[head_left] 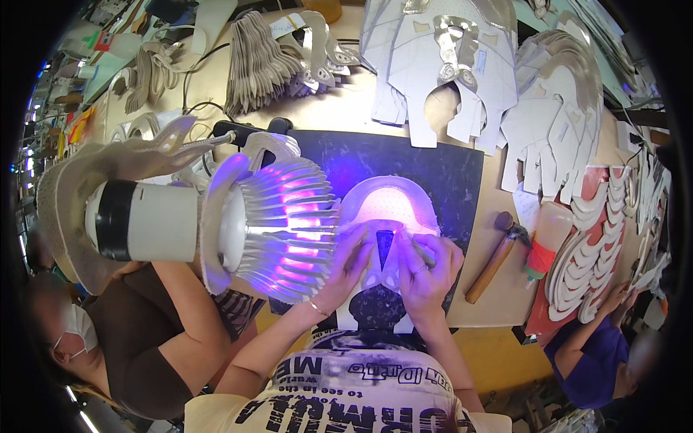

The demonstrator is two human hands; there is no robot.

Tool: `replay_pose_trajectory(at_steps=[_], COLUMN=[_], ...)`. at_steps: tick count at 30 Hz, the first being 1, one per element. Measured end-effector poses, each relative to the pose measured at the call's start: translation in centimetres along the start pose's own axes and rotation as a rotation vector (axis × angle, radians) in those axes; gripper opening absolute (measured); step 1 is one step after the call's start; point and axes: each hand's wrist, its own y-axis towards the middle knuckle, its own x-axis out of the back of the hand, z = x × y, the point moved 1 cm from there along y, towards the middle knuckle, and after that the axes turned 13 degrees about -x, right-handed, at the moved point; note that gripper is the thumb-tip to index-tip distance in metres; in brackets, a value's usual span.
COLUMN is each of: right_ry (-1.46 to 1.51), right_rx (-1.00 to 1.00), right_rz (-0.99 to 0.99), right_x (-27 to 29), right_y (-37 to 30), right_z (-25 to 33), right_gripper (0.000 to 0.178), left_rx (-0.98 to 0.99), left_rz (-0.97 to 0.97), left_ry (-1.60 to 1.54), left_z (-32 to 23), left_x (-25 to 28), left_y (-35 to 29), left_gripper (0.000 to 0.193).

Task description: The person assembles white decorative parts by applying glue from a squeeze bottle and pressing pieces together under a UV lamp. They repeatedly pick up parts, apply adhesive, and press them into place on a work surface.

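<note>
Upper (390,206) on black workshop mat (462,169)

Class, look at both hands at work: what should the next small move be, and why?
Perhaps press the shoe piece gently along its narrow gap: the left hand and right hand have fingers at either side of that gap, and the piece lies on a dark mat.

I see a big lamp (166,225) on my left. Past it, a bunch of grey strips (256,68) lies on the table (336,108). Flat white pieces (404,72) are piled up ahead of me. On my right are a hammer (497,261), a bottle (552,227) with red around it, and a red board (537,317) full of curved white pieces (567,290).
</note>
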Motion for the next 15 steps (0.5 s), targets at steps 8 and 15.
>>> replay_pose_trajectory(at_steps=[8,15], right_ry=[-0.028,-0.078], right_rx=[0.001,0.052], right_rz=[-0.027,0.029], right_x=[-0.34,0.14], right_y=[0.10,0.24], right_z=[0.45,0.08], right_gripper=[0.037,0.039], left_rx=[0.004,-0.041], left_rz=[-0.013,0.047], left_ry=[0.009,0.043], left_z=[-0.09,0.07], left_x=[-0.13,-0.20], left_y=[-0.02,-0.11], left_gripper=[0.039,0.038])
